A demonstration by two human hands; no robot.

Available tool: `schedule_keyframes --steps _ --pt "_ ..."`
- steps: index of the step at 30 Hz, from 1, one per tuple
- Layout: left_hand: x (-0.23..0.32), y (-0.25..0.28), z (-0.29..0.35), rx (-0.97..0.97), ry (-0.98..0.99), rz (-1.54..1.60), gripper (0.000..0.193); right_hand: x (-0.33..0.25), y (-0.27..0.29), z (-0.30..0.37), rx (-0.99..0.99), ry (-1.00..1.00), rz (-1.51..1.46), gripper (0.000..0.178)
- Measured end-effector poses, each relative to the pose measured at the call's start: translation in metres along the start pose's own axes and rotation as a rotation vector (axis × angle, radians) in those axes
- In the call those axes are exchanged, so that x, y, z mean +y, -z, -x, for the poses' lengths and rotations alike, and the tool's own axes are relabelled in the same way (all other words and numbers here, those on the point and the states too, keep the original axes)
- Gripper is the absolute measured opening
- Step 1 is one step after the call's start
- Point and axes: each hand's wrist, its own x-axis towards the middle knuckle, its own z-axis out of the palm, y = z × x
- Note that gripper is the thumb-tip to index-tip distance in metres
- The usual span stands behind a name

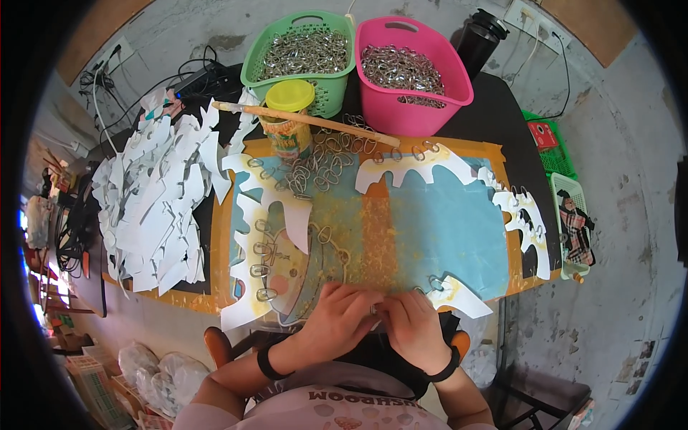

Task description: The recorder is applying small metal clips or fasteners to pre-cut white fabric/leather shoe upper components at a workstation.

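Both my hands meet at the near edge of the table with fingertips pinched together. My left hand (337, 319) and my right hand (416, 326) close on something small, mostly hidden by the fingers; a metallic glint and a pale sliver show between them. Just beyond my right hand lies a white scalloped paper piece (466, 299) with metal rings and yellow glue on it. To the left, a long white cut-out strip (251, 215) carries several oval metal rings (266, 294) along its edge. More such pieces rest at the back (423, 170) and right (527, 222).
A heap of white paper cut-outs (154, 208) covers the left side. Loose rings (326, 165) lie by a yellow-lidded jar (287, 136) with a wooden stick (308, 123) across it. Green (330, 97) and pink (401, 115) baskets of rings and a black bottle (480, 43) stand behind.
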Motion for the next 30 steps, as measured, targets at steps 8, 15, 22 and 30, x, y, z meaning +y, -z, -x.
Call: schedule_keyframes --steps 8,15,22,30 --pt "-0.001 -0.003 -0.001 0.028 0.048 -0.011 0.041 0.001 0.000 0.009 -0.071 0.052 0.101 0.016" --pt "0.000 -0.002 0.002 0.060 -0.005 -0.089 0.022 0.002 0.005 0.013 -0.056 0.057 0.002 0.023" --pt "-0.003 -0.009 0.015 0.120 -0.103 -0.182 0.017 0.005 0.012 0.004 -0.064 0.100 -0.019 0.029" --pt "0.001 -0.007 0.008 0.105 0.019 -0.160 0.022 -0.012 -0.008 0.011 0.085 0.004 0.011 0.024"
